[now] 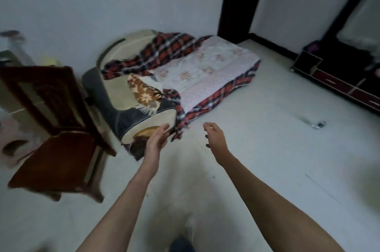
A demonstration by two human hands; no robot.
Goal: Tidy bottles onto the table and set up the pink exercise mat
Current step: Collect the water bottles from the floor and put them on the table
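A clear bottle lies on its side on the pale floor at the right, well away from both hands. My left hand is stretched forward with its fingers apart, just in front of the sofa's armrest, and it holds nothing. My right hand is also held out over the floor, fingers loosely curled and apart, empty. No pink mat shows in this view.
A sofa draped with a plaid blanket and a floral quilt stands ahead. A dark wooden chair is at the left. A low dark cabinet runs along the right wall. My foot shows at the bottom.
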